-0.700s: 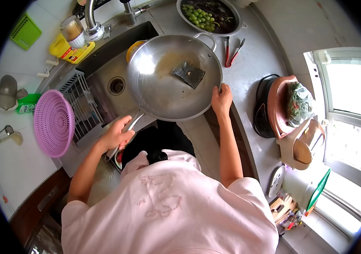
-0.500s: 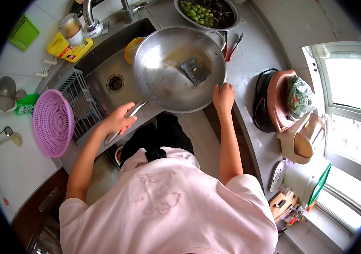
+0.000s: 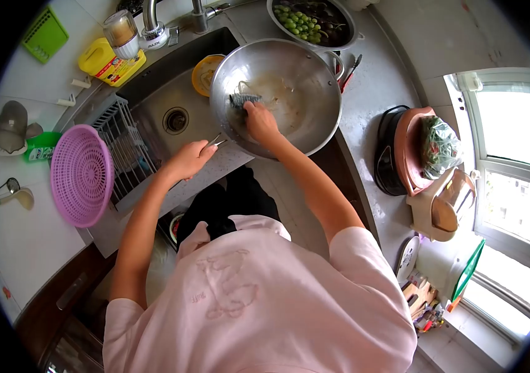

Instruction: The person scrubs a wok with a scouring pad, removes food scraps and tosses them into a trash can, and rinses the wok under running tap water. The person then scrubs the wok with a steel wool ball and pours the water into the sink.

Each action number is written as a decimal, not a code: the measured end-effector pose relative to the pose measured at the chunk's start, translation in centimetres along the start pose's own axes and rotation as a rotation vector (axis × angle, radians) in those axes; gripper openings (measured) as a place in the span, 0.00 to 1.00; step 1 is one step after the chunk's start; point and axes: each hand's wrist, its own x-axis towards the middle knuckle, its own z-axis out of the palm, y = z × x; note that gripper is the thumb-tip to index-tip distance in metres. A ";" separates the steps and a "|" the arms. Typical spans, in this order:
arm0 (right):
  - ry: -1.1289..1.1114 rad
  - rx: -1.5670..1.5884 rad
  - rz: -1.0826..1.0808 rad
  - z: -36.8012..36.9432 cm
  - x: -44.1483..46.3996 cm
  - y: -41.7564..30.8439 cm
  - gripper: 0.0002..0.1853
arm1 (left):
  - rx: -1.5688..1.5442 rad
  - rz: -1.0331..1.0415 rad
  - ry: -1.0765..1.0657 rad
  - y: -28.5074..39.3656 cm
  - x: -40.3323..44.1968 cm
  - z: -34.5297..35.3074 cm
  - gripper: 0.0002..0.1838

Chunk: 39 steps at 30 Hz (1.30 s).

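Observation:
A wide steel wok is tilted over the sink's right edge and the counter, with some murky water in its bowl. My left hand is closed around the wok's long metal handle at the lower left. Inside the bowl, my right hand presses a dark grey scouring cloth against the left wall, its fingers closed on the near edge. Part of the cloth is hidden under the fingertips. At the wok's far right side, a loop handle is free.
Left of the wok lies the sink, with a yellow bowl and a dish rack. A pink colander leans farther left. Beyond the wok sits a basin of grapes, with red-handled tongs beside it.
My right hand has left the wok's right rim and taken hold of the scouring cloth, which has moved left across the bowl. My left hand stays on the long handle. The camera view shifted slightly.

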 end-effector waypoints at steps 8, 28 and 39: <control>0.043 0.297 0.120 -2.0 4.5 3.1 0.12 | 0.031 0.018 0.020 -0.3 0.2 -0.3 0.23; 0.257 0.196 -0.117 -1.5 7.5 2.0 0.27 | -0.024 -0.035 -0.048 -0.4 0.3 -0.7 0.22; 0.300 0.054 -0.147 -4.9 8.8 9.1 0.14 | -0.030 -0.020 -0.057 -0.5 0.2 -0.8 0.22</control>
